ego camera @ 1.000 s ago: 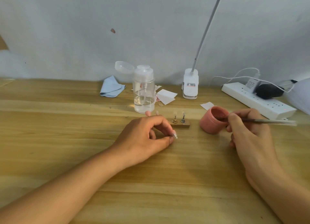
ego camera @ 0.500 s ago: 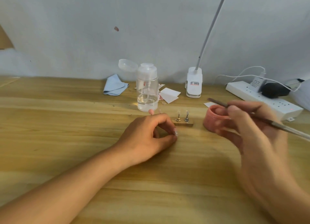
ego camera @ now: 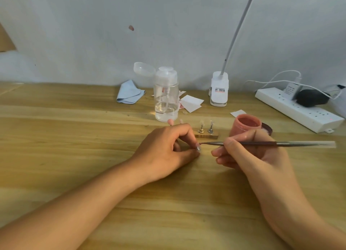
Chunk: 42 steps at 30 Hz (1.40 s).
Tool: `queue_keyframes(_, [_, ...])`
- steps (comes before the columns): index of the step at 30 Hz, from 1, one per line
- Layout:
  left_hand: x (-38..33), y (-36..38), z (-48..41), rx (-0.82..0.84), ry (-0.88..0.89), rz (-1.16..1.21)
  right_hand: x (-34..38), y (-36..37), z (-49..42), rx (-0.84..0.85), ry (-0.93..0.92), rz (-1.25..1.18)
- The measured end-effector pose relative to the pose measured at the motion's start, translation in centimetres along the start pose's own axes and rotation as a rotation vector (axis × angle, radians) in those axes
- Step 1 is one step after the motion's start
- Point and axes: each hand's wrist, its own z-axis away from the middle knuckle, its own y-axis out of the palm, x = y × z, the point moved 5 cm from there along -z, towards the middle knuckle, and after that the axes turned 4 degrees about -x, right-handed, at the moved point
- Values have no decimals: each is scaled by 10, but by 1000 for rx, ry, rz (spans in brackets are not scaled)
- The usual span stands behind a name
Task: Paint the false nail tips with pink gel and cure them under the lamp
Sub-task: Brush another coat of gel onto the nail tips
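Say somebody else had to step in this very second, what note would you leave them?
Left hand: pinches a nail tip low over the table.
Right hand: holds the brush, bristles right at that tip.
The open pink gel jar stands behind the right hand; the small stand beside it carries two clear tips.
Done: a pink-looking tip shows behind the left hand.
Left: paint the held tip and the clear ones, then cure all.

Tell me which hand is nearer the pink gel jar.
Right. The right hand sits just in front of the pink gel jar; the left hand is farther left, beyond the wooden stand.
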Motion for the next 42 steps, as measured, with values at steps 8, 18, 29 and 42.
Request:
queue_keyframes(8, [1,1,0,9,-12,10,8,-9,-1,-81,-110,-8])
queue_keyframes(18, [-2,1,1,11,-5,-23,6,-50,-38,-337,-129,187])
queue_keyframes(29, [-2,1,1,15,-14,-24,-1,-49,-44,-276,-153,228])
queue_keyframes(42, [0,0,1,11,-24,-10,11,-37,-28,-225,-251,148])
